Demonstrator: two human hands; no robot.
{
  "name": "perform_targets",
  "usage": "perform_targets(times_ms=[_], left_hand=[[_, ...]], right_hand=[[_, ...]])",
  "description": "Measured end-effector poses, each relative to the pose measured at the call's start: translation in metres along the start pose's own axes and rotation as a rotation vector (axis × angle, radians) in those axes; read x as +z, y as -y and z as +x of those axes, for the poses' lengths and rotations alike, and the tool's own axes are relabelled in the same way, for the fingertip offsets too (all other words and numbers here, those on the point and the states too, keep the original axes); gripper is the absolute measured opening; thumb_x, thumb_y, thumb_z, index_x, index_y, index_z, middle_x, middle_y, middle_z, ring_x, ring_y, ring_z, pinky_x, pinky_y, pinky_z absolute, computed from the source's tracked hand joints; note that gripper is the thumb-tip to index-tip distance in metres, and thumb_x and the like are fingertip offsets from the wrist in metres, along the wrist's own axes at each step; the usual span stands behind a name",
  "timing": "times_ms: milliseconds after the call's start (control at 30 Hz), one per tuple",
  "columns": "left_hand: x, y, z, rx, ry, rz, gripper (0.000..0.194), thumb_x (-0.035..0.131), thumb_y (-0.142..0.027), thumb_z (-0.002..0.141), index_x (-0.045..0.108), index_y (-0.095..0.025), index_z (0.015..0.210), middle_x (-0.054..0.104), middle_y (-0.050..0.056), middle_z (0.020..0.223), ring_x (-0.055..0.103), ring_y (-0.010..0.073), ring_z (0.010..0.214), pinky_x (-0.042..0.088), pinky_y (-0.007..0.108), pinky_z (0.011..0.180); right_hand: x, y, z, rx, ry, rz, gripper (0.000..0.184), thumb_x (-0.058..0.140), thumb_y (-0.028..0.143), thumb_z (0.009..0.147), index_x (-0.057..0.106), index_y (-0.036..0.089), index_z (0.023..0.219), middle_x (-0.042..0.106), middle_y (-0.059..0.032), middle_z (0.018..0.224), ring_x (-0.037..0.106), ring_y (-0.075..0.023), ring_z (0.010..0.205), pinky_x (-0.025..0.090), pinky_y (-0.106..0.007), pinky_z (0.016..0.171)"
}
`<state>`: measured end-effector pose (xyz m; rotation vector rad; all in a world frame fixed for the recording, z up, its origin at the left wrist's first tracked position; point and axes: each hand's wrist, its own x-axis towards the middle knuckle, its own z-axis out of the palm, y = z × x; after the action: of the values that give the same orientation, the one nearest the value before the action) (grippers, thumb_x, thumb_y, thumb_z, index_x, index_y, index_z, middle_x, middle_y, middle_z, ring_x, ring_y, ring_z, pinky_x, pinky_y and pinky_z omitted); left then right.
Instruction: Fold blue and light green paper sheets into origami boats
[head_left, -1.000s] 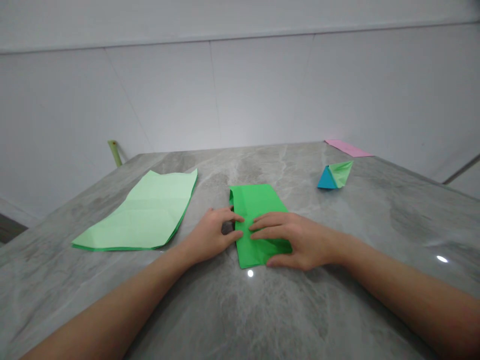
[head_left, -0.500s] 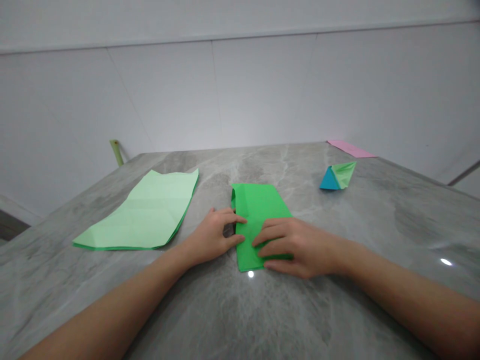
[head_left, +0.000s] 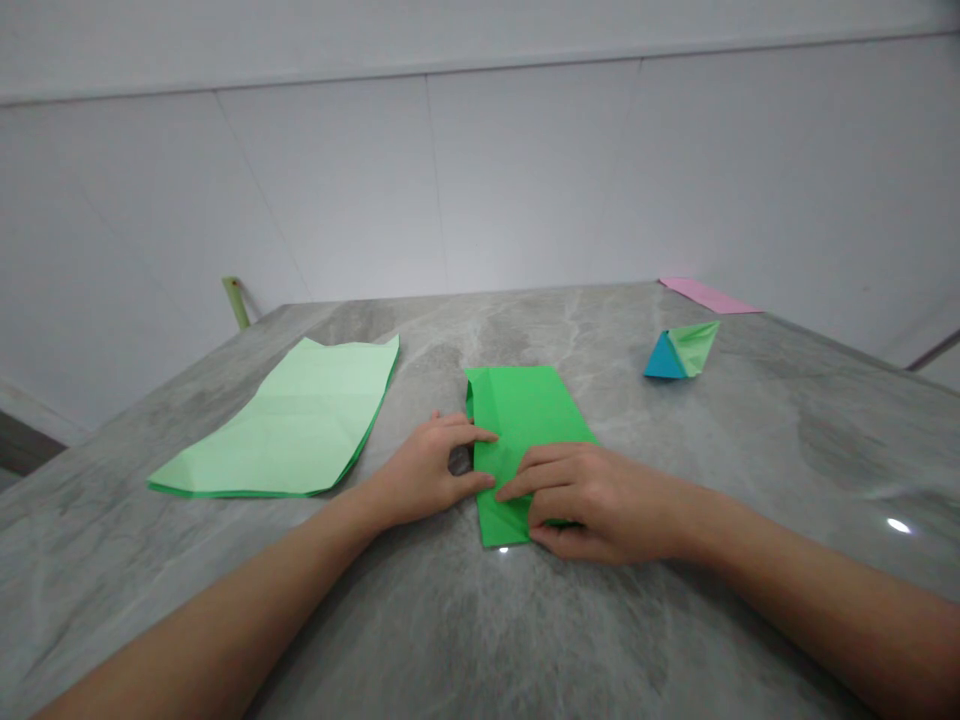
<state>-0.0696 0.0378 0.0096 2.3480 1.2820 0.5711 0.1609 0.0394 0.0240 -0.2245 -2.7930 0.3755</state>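
A bright green sheet of paper (head_left: 529, 400), folded into a long strip, lies on the table in front of me, its left side bent over and slightly raised at the far end. At its left edge rests my left hand (head_left: 431, 465), thumb and index finger spread apart with their tips on the paper. Over the near right part of the strip is my right hand (head_left: 589, 500). Its index finger reaches onto the paper and points toward the left thumb, while the other fingers and thumb are bent together at the paper. The right hand hides the paper's near right edge.
Pale green sheets (head_left: 300, 420) with darker green edges lie to the left. A blue and green folded paper piece (head_left: 681, 352) sits at the right, with a pink sheet (head_left: 709, 295) behind it. The grey marbled table (head_left: 480, 640) meets a white wall (head_left: 525, 180).
My right index finger has slid left across the paper toward the left thumb, and the other right fingers have curled in more. The left hand stays nearly in place; the view shifts slightly.
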Motion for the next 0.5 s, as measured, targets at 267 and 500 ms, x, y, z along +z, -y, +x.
perform_targets(times_ms=[267, 500], left_hand=[[0.002, -0.007, -0.008, 0.192, 0.046, -0.080, 0.047, 0.073, -0.032, 0.079, 0.063, -0.019, 0.122, 0.055, 0.009, 0.116, 0.054, 0.0215, 0.109, 0.045, 0.036, 0.098], [0.007, -0.021, -0.020, 0.186, 0.213, -0.093, 0.080, 0.071, -0.048, 0.078, 0.037, -0.025, 0.147, 0.029, 0.015, 0.151, 0.044, 0.0291, 0.131, 0.038, 0.045, 0.109]], right_hand=[[-0.005, 0.014, -0.003, 0.023, -0.009, 0.234, 0.013, 0.061, 0.016, 0.081, 0.067, 0.016, 0.070, 0.074, -0.0081, 0.095, 0.066, -0.0175, 0.085, 0.052, -0.030, 0.079], [-0.005, -0.025, -0.013, 0.539, -0.494, -0.009, 0.028, 0.056, 0.031, 0.090, 0.065, 0.018, 0.113, 0.070, -0.0102, 0.112, 0.063, -0.0232, 0.105, 0.047, -0.041, 0.094]])
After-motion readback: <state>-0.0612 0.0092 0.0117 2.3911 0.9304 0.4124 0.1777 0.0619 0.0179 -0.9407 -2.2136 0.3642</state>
